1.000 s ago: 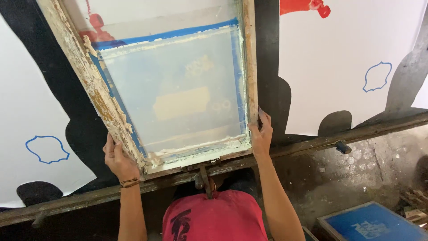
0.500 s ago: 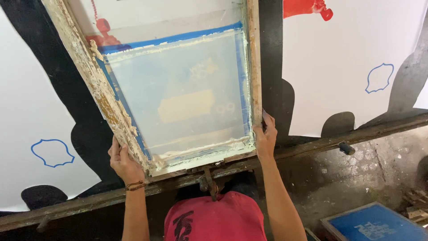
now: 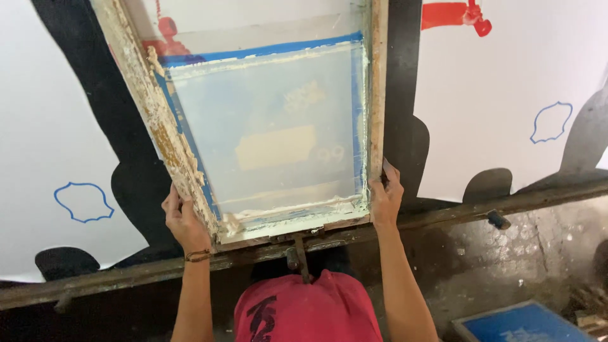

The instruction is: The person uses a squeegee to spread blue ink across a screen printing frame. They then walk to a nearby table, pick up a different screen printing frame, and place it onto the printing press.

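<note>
The screen frame (image 3: 266, 120), a wooden rectangle caked with pale dried ink and edged inside with blue tape, fills the centre of the head view and lies on the black table (image 3: 101, 95). Its mesh is whitish, with a cream patch near the middle. The left hand (image 3: 183, 218) grips the frame's near corner at 7 o'clock, fingers curled over the crusted rail, a thin band at the wrist. The right hand (image 3: 386, 196) clasps the opposite near corner at 5 o'clock, fingers laid up along the side rail. Both hands hold wood; neither is loose.

Just below the frame's near rail, at 6 o'clock, a metal clamp (image 3: 296, 250) sits against the rusty edge bar (image 3: 525, 201) that runs along the table's front. A small knob (image 3: 498, 220) sticks out of that bar at 4 o'clock.

Two white sheets lie on the table: one (image 3: 44, 126) at 9 o'clock, one (image 3: 506, 82) at 3 o'clock. Each carries one blue outline, and the right sheet also bears a red print (image 3: 453, 14) at 1 o'clock.

A second blue screen (image 3: 519, 323) rests on the stained floor at 5 o'clock. The red shirt (image 3: 307, 310) shows at 6 o'clock.
</note>
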